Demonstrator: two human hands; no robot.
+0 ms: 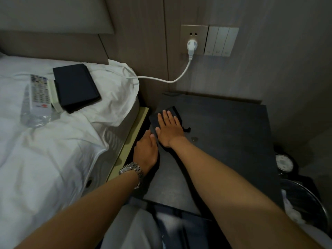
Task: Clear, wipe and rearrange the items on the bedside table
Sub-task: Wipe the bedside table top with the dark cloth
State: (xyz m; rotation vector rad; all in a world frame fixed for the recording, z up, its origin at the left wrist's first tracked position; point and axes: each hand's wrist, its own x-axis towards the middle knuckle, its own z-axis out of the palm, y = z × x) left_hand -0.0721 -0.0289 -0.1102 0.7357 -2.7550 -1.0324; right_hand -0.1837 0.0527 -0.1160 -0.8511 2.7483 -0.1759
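— Dark grey tabletop (224,126), right of centre in the frame. What lies on it?

— A dark cloth (162,121) near its left edge, close to the middle of the frame. The right hand (168,130) lies flat on that cloth, fingers straight and a little spread, palm down.

— And the left hand (146,150)?

— Just beside the right one, lower and to the left, at the tabletop's left edge. Its fingers are straight and relaxed, the tips reaching the cloth's near side; it grips nothing. A metal watch (133,170) sits on that wrist.

— Where are the other things?

— On the white bed (53,150) in the left of the frame. A black folder (76,87) lies in the upper left, and just left of it a remote control (39,94) rests on a clear plastic bottle (32,119). A pale flat item shows between remote and folder; I cannot tell what it is.

— Anything on the wall?

— A white plug (191,46) sits in a socket at top centre, its white cable (161,79) running left to the bed. Light switches (221,41) are just right of the socket.
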